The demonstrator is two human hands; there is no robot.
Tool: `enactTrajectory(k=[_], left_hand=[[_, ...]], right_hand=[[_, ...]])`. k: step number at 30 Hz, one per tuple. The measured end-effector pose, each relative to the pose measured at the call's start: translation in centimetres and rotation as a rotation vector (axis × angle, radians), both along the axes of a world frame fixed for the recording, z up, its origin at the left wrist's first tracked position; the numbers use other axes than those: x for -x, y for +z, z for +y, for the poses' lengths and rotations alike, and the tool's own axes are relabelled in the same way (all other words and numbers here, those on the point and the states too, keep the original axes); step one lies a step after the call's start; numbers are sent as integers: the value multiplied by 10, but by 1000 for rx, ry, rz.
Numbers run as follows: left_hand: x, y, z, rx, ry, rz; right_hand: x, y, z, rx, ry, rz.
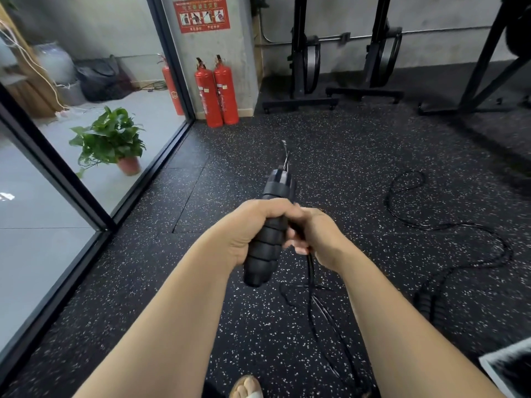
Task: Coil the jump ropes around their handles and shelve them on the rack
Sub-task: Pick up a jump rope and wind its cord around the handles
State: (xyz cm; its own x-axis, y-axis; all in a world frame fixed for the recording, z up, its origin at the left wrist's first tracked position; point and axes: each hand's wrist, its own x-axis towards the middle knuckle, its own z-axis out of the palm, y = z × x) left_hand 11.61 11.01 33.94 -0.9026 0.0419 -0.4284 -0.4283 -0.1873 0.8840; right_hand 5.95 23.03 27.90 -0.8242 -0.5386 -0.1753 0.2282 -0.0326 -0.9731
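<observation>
Speckled black floor (344,156), loose jump rope (425,304), two red extinguishers (227,90)

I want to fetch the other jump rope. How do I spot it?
Start at the speckled black floor, right of the right hand. A thin black rope snakes there in loose curves to a ribbed handle. Unlike the held rope, it lies untouched, uncoiled.

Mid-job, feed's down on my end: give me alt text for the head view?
The left hand grips a black ribbed handle while the right hand pinches its rope beside it, the rope hanging to the speckled floor. More black rope snakes across the floor to the right; two red fire extinguishers stand against the far pillar.
</observation>
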Motion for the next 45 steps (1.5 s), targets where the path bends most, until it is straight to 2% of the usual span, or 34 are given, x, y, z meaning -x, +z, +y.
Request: enactTrajectory(k=[5,9,12,15,18,23,25,28,30,33,35,38,42,43,45], left_hand=[[8,-2,-3,-125,172,68],[10,-1,-22,-192,419,74],[10,-5,-43,-266,606,60],[9,-8,-52,-316,676,63],[7,-7,-47,-313,606,77],[6,-8,-1,-201,164,1],[12,-11,5,-178,195,16],[19,-13,-6,-284,358,16],[18,-11,-14,-306,405,23],[15,-7,-23,-311,460,35],[13,-6,-28,-326,493,45],[10,-7,-29,-332,460,68],[10,-11,-9,-244,273,47],[11,-11,-7,-216,274,50],[11,-10,-11,-231,316,50]], right_hand=[[0,0,4,-72,24,28],[5,-12,12,-290,-145,31],[10,-22,17,-455,-200,135],[10,-24,15,-506,-236,275],[9,-18,9,-470,-303,380],[9,-13,-7,-444,-287,498],[8,-11,-10,-379,-225,466],[8,-8,-7,-336,-86,432],[6,-8,-4,-499,-6,524],[7,-8,-1,-847,2,773],[7,-6,-1,-904,0,854],[6,-7,-5,-872,-13,853],[2,-3,-12,-862,-32,919],[1,0,-10,-816,-35,913],[2,10,0,-591,-121,799]])
